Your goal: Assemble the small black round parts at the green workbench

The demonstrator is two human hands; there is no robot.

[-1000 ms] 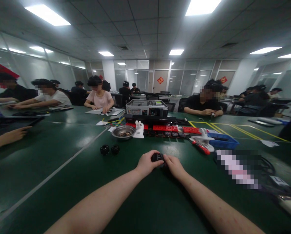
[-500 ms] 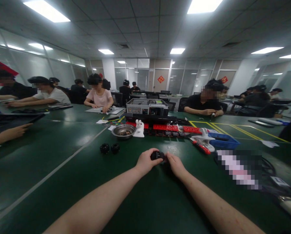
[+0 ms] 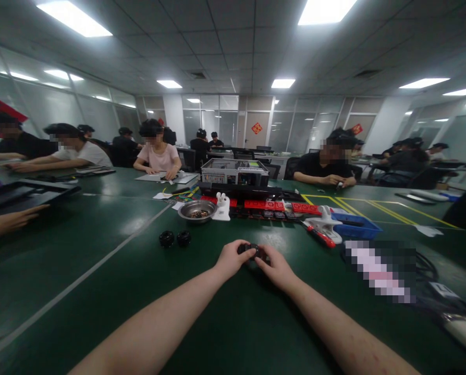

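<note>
A small black round part (image 3: 250,250) is held between my two hands, a little above or on the green table; I cannot tell which. My left hand (image 3: 230,259) grips it from the left, with the thumb across its near side. From the right, my right hand (image 3: 275,265) closes its thumb and fingers on the same part. My fingers cover much of it. Two similar black round parts (image 3: 166,239) stand side by side on the table to the left. Beyond them sits a metal bowl (image 3: 196,219) holding small pieces.
A white rabbit-eared stand (image 3: 222,211), red and black strips (image 3: 258,203) and an open computer case (image 3: 233,169) stand ahead. To the right lie a red-handled tool (image 3: 321,235), a blue tray (image 3: 368,230) and cables. A co-worker's hand (image 3: 17,219) is at far left.
My right hand has moved left and closed on the black round part, which my left hand was holding. The co-worker's tray-like black panel at far left has shifted.
</note>
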